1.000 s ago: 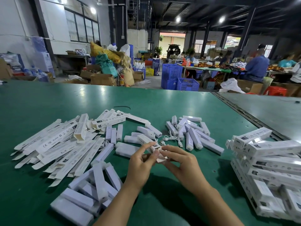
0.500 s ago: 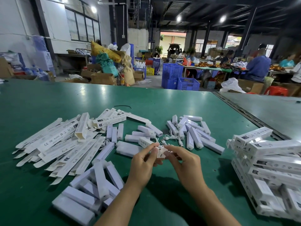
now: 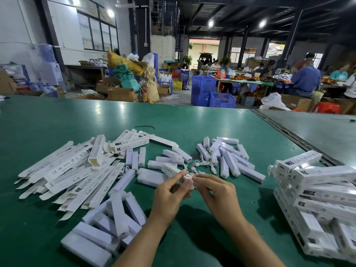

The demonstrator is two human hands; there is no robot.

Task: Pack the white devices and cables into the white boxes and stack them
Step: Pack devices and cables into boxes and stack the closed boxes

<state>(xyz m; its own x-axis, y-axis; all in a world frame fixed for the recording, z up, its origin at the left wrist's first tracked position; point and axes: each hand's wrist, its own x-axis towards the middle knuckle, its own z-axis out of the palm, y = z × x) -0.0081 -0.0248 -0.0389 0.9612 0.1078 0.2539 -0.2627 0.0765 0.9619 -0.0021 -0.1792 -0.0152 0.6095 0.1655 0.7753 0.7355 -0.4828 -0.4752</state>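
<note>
My left hand [image 3: 169,195] and my right hand [image 3: 215,193] meet above the green table [image 3: 192,128]. Together they pinch a small white item [image 3: 186,178] between their fingertips; it looks like a coiled cable, partly hidden by my fingers. Loose white cables [image 3: 204,164] lie just beyond my hands. White devices [image 3: 229,160] are scattered behind them, and more [image 3: 169,157] lie at centre. Flat unfolded white boxes [image 3: 63,170] are heaped at the left. Packed white boxes [image 3: 317,197] are stacked at the right.
A pile of white plastic-sleeved pieces [image 3: 111,224] lies near my left forearm. A seam [image 3: 289,137] splits the table at the right. Blue crates [image 3: 204,91], cardboard boxes and seated people [image 3: 304,81] fill the hall beyond the far edge.
Both hands stay in nearly the same spot. My fingertips have drawn closer together and shifted their hold on the small white item.
</note>
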